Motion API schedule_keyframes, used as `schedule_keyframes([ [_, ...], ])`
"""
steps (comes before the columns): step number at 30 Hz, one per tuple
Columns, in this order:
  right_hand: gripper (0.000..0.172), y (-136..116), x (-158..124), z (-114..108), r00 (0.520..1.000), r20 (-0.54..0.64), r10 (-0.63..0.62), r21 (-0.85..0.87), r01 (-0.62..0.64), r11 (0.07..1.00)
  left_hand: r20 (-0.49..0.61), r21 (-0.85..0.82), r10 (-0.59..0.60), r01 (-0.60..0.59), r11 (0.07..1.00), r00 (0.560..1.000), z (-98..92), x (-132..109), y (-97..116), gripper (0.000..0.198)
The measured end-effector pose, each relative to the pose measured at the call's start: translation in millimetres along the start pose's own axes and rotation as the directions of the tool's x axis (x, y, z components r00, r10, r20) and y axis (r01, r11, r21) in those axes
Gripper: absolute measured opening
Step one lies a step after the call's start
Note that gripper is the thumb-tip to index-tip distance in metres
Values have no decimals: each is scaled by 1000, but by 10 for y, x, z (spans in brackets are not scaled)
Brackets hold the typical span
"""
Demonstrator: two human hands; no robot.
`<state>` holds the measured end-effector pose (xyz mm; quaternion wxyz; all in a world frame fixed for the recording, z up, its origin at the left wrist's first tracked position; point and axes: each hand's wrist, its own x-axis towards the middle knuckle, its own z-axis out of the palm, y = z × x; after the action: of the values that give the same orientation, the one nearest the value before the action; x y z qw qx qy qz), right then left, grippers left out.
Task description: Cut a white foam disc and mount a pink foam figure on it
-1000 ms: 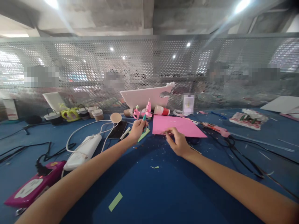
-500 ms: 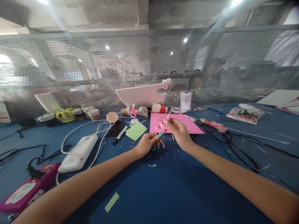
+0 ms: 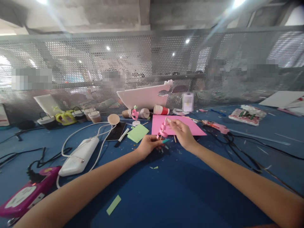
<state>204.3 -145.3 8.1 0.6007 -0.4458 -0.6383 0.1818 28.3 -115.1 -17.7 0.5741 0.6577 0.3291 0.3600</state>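
Note:
My left hand (image 3: 150, 145) pinches the lower end of a thin wooden stick (image 3: 165, 119) held nearly upright. A pink paper strip (image 3: 162, 129) winds round that stick in a loose spiral. Close by its top, my right hand (image 3: 182, 131) has thumb and forefinger drawn together; whether they grip the strip or something small is too fine to tell. Behind both hands lies a flat pink paper sheet (image 3: 192, 126). A similar pink spiral on a small white base (image 3: 136, 123) stands farther back, left of the hands.
Green paper squares (image 3: 138, 133), a marker (image 3: 121, 138) and a phone (image 3: 115, 131) lie left of the hands. A white power bank (image 3: 79, 156) with cables is nearer left. At right rests a pink glue gun (image 3: 216, 126) with its black cord. Paper cups (image 3: 161, 110) line the back.
The stick with its pink spiral has turned more upright and shifted slightly left. My right fingers have moved off the spiral's middle to beside its top. The left hand keeps its grip.

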Motion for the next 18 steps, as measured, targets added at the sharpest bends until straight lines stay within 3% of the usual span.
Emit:
schedule_keyframes([
  [1,32,58,46,-67,996,-55,-65,-145,56,988,-10,-16,-18,18,1000,1000,-5,10,-7,25],
  [3,28,193,137,-211,960,-152,-233,-459,140,877,-35,-53,-45,44,998,998,-11,30,-22,25],
  [5,24,327,193,-315,934,-166,-317,-609,155,778,-66,-97,-61,55,994,996,-14,44,-33,27],
  [8,23,460,168,-307,940,-119,-320,-634,176,753,-95,-152,-61,46,987,994,-12,43,-33,31],
  [13,17,423,-11,3,933,84,-351,-497,345,797,-94,-187,20,-37,982,995,12,-7,-10,37],
  [15,15,381,-42,110,937,100,-335,-476,341,810,-117,-129,86,-101,987,989,12,-25,-2,36],
  [18,14,372,-30,143,942,74,-327,-513,317,797,-186,120,161,-140,983,969,-35,-24,33,31],
])
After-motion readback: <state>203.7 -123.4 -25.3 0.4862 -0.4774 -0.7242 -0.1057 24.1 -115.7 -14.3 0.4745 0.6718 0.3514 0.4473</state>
